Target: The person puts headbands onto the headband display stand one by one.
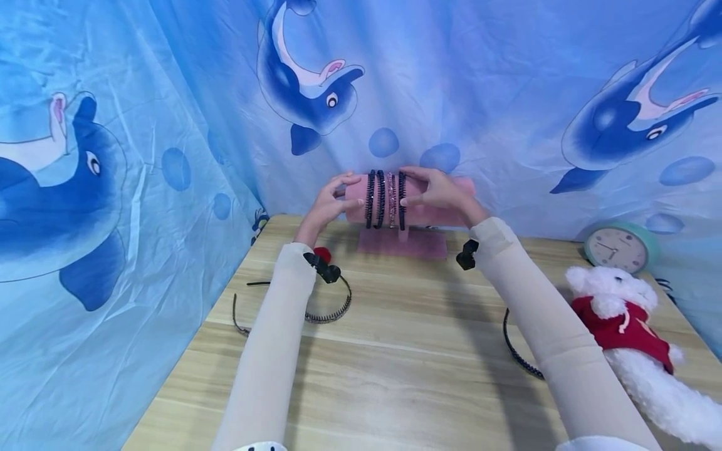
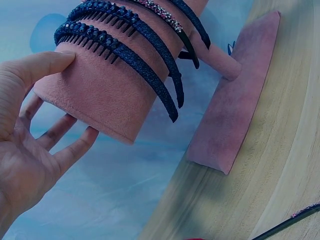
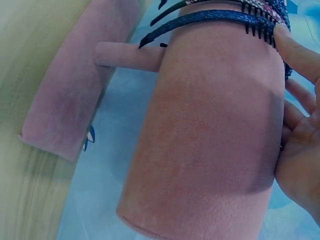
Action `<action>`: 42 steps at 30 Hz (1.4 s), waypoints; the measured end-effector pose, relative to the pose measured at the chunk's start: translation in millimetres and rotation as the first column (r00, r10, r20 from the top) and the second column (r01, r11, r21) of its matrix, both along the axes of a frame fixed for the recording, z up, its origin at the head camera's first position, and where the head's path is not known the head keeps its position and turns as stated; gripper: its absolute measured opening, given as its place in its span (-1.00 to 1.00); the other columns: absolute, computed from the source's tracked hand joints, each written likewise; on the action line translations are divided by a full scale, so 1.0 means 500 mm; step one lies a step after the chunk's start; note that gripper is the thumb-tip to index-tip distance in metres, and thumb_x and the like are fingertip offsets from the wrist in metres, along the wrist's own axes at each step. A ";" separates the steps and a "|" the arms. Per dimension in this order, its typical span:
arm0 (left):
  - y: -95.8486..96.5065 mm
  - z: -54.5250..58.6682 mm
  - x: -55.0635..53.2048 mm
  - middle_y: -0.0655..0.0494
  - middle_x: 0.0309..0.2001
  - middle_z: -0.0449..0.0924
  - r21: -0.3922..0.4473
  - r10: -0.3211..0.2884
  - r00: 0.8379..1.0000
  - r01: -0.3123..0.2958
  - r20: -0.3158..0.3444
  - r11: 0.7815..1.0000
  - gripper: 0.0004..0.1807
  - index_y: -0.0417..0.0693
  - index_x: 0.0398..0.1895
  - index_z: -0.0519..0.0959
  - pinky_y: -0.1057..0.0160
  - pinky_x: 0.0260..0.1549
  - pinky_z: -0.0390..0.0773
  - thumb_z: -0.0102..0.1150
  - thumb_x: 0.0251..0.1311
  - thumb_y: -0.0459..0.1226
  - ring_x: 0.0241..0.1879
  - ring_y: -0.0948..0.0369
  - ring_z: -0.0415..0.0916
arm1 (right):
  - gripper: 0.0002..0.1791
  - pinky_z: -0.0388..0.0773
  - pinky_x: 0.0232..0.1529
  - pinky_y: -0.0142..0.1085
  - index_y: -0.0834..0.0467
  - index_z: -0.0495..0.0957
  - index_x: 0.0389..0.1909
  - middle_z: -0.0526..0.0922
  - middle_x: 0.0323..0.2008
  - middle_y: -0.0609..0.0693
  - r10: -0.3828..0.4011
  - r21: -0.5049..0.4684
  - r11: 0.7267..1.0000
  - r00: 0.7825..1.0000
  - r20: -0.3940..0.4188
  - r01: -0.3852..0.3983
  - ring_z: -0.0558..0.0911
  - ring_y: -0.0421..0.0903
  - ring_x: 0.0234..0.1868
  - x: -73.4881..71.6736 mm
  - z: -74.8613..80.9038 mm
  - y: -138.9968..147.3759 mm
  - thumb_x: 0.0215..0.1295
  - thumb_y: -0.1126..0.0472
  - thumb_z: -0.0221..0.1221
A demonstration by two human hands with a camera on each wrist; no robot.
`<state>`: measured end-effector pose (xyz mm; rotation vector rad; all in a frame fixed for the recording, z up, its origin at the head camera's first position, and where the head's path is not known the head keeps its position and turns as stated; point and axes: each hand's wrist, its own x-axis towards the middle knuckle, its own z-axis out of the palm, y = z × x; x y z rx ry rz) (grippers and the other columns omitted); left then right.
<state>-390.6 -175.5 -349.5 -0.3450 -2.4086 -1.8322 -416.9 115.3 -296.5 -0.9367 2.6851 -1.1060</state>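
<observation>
Several headbands hang round the padded roll of a pink headband stand (image 1: pixel 440 216), whose flat base rests on the table. My left hand (image 1: pixel 327 203) grips the roll's left end. In the left wrist view its thumb lies on the pink fabric beside a dark blue toothed headband (image 2: pixel 132 60), and its fingers reach behind the end. Over on the right, my right hand (image 1: pixel 442 191) pinches the rightmost dark blue headband (image 3: pixel 210 16), thumb on its front. Its other fingers go behind the roll, partly hidden. A pink glittery headband (image 1: pixel 391 210) sits between the dark ones.
Loose headbands lie on the wooden table: a toothed headband (image 1: pixel 329 318) by my left forearm and a dark headband (image 1: pixel 516 354) near the right one. A round clock (image 1: pixel 615 249) and a white plush toy (image 1: pixel 628 319) occupy the right side. Blue dolphin-print curtain (image 1: pixel 479 94) hangs behind.
</observation>
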 end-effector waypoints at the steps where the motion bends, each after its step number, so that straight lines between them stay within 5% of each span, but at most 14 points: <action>1: 0.000 0.000 0.000 0.35 0.57 0.15 0.000 0.001 1.000 -0.001 -0.003 1.000 -0.35 0.18 0.38 0.50 -0.06 0.34 0.50 0.42 0.19 -0.31 0.46 -0.04 0.27 | -0.07 0.12 0.61 0.02 0.05 0.20 0.57 0.27 0.55 0.08 -0.003 -0.006 1.000 1.000 -0.006 0.003 0.26 0.12 0.54 0.002 -0.001 0.002 0.23 0.12 0.43; 6: 0.004 0.005 0.006 0.34 0.58 0.14 0.006 -0.009 1.000 0.009 0.009 1.000 -0.35 0.16 0.38 0.50 -0.04 0.35 0.50 0.42 0.21 -0.30 0.47 -0.04 0.25 | -0.06 0.04 0.64 -0.02 0.13 0.20 0.56 0.24 0.56 0.10 0.016 -0.016 1.000 0.999 -0.042 -0.017 0.18 0.09 0.59 0.015 -0.001 0.014 0.21 0.17 0.45; 12: 0.006 0.035 0.035 0.21 0.62 0.05 0.006 -0.035 0.999 0.035 0.040 0.999 -0.33 0.03 0.44 0.43 -0.09 0.39 0.45 0.36 0.24 -0.36 0.51 -0.10 0.18 | -0.10 0.13 0.59 0.08 0.07 0.23 0.55 0.21 0.58 0.11 0.041 0.083 0.996 0.994 -0.105 -0.032 0.18 0.14 0.58 0.044 0.002 0.044 0.22 0.18 0.43; 18: 0.002 0.049 0.050 0.17 0.64 0.02 0.004 -0.043 0.998 0.042 0.053 0.999 -0.32 -0.03 0.46 0.40 -0.08 0.41 0.43 0.33 0.26 -0.38 0.52 -0.09 0.16 | -0.13 0.02 0.60 0.20 0.26 0.36 0.44 0.26 0.52 0.25 0.140 0.143 0.983 0.971 -0.196 -0.113 0.18 0.25 0.56 0.078 0.001 0.083 0.09 0.24 0.49; 23: 0.001 0.046 0.049 0.18 0.63 0.02 0.016 -0.051 0.997 0.050 0.055 0.999 -0.33 -0.02 0.46 0.40 -0.07 0.40 0.44 0.33 0.27 -0.37 0.52 -0.08 0.16 | -0.20 0.22 0.52 0.20 0.31 0.46 0.34 0.43 0.42 0.26 0.170 0.142 0.978 0.980 -0.103 -0.155 0.34 0.26 0.47 0.127 -0.008 0.132 0.03 0.30 0.52; 28: 0.005 0.042 0.044 0.19 0.63 0.01 0.050 -0.075 0.995 0.072 0.059 0.996 -0.33 -0.03 0.45 0.42 -0.07 0.40 0.45 0.33 0.26 -0.39 0.52 -0.09 0.17 | -0.44 0.48 0.34 0.18 0.23 0.67 0.12 0.68 0.16 0.21 0.258 0.256 0.939 0.962 -0.084 -0.229 0.59 0.26 0.26 0.186 -0.052 0.193 0.01 0.32 0.51; 34: 0.004 0.044 0.044 0.19 0.64 0.01 0.053 -0.076 0.994 0.073 0.072 0.996 -0.31 -0.03 0.46 0.40 -0.05 0.39 0.46 0.33 0.25 -0.40 0.51 -0.08 0.18 | -0.60 0.49 0.29 0.25 0.18 0.75 -0.04 0.76 0.01 0.13 0.291 0.339 0.899 0.957 0.007 -0.276 0.61 0.28 0.18 0.237 -0.097 0.256 0.03 0.35 0.49; 42: 0.006 0.047 0.044 0.18 0.64 0.00 0.049 -0.078 0.994 0.075 0.070 0.996 -0.31 -0.04 0.47 0.39 -0.06 0.39 0.45 0.31 0.26 -0.42 0.52 -0.08 0.17 | -0.69 0.65 0.07 -0.21 0.12 0.80 -0.21 0.76 -0.14 0.04 0.355 0.345 0.862 0.928 0.112 -0.371 0.66 0.05 -0.01 0.272 -0.132 0.302 -0.03 0.43 0.49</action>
